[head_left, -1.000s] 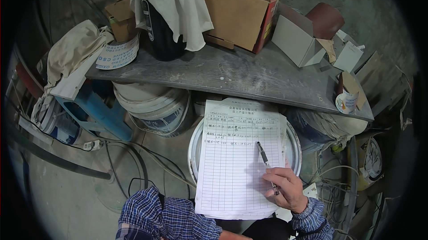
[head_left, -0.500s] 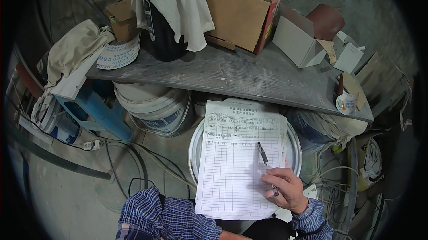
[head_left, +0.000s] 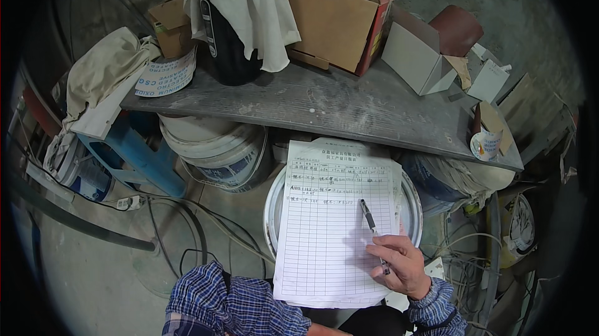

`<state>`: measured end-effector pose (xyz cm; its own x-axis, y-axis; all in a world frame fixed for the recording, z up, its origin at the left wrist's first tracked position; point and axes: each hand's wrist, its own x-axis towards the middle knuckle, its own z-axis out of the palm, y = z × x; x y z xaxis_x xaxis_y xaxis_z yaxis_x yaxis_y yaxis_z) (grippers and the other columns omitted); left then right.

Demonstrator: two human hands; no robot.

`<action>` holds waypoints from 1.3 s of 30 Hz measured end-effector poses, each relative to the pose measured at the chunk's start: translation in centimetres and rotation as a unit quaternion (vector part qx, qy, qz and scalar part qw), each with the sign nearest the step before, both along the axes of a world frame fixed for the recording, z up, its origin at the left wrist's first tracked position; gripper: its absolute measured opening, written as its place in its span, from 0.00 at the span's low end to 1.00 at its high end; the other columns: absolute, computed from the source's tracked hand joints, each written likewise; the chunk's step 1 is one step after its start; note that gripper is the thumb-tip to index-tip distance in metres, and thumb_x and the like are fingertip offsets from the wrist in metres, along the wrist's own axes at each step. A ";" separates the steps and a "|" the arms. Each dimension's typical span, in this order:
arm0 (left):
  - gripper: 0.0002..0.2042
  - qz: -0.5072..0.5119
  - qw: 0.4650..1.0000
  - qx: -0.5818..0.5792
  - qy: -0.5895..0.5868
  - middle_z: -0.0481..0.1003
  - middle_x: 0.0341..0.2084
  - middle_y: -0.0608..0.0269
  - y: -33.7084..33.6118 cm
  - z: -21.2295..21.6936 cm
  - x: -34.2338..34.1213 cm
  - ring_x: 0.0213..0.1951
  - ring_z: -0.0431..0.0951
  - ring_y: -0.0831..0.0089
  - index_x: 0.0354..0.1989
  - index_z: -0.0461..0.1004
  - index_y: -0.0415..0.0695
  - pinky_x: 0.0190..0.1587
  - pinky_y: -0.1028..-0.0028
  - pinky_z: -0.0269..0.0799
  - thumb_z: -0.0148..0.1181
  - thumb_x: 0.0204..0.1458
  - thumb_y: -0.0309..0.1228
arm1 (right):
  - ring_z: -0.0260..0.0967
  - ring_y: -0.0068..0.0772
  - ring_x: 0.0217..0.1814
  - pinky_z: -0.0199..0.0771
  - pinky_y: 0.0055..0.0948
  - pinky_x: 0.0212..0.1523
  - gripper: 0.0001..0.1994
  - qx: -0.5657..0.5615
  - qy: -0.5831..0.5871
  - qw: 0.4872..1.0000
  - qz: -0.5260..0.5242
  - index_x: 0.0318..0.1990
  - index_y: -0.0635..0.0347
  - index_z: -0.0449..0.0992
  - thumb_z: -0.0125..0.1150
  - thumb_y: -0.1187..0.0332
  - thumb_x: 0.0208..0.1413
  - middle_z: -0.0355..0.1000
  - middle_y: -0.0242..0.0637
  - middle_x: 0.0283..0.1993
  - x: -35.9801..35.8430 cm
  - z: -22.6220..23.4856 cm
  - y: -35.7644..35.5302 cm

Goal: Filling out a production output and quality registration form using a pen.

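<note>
My right hand [head_left: 402,265] is closed around a pen [head_left: 368,216] with a black grip and clear barrel. The pen's dark tip points away from me, over the right side of a ruled paper form [head_left: 331,242]. Handwriting fills a few rows near the form's top, and the lower rows are blank. Under it lie more sheets, resting on a round white lid [head_left: 412,202]. My left forearm in a blue checked sleeve [head_left: 262,305] crosses the lower edge; the left hand itself is out of the picture.
A dusty dark board [head_left: 299,99] spans the space ahead, carrying a cloth-draped black bottle [head_left: 228,55], a cardboard box [head_left: 331,24] and an opened white box [head_left: 415,55]. Beneath it stand a white bucket [head_left: 218,149] and a blue stool [head_left: 134,155]. Hoses and cables [head_left: 212,211] lie on the floor.
</note>
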<state>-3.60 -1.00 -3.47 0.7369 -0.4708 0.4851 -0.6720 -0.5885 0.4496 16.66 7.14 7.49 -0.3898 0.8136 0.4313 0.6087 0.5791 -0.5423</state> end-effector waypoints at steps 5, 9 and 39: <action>0.14 0.009 1.000 -0.016 -0.016 0.72 0.39 0.56 -0.3 -0.7 0.1 0.39 0.73 0.65 0.44 0.71 0.38 0.44 0.67 0.67 0.46 0.53 0.31 | 0.77 0.35 0.40 0.81 0.29 0.36 0.21 -0.002 -0.002 1.000 -0.001 0.50 0.57 0.80 0.71 0.57 0.51 0.73 0.42 0.50 0.0 0.2 0.0; 0.14 0.008 1.000 0.006 -0.014 0.72 0.40 0.57 -0.3 -0.5 0.1 0.39 0.72 0.66 0.44 0.71 0.38 0.43 0.67 0.67 0.47 0.53 0.32 | 0.78 0.36 0.40 0.81 0.29 0.37 0.21 -0.002 0.002 1.000 -0.002 0.49 0.58 0.80 0.71 0.57 0.51 0.72 0.42 0.51 -0.1 0.2 0.0; 0.15 0.008 0.999 0.035 -0.016 0.72 0.40 0.56 -0.5 -0.7 0.1 0.39 0.73 0.66 0.46 0.71 0.38 0.44 0.66 0.67 0.47 0.53 0.32 | 0.79 0.37 0.39 0.81 0.30 0.39 0.20 -0.004 0.004 1.000 -0.013 0.48 0.56 0.80 0.71 0.55 0.51 0.71 0.42 0.50 -0.1 0.1 -0.1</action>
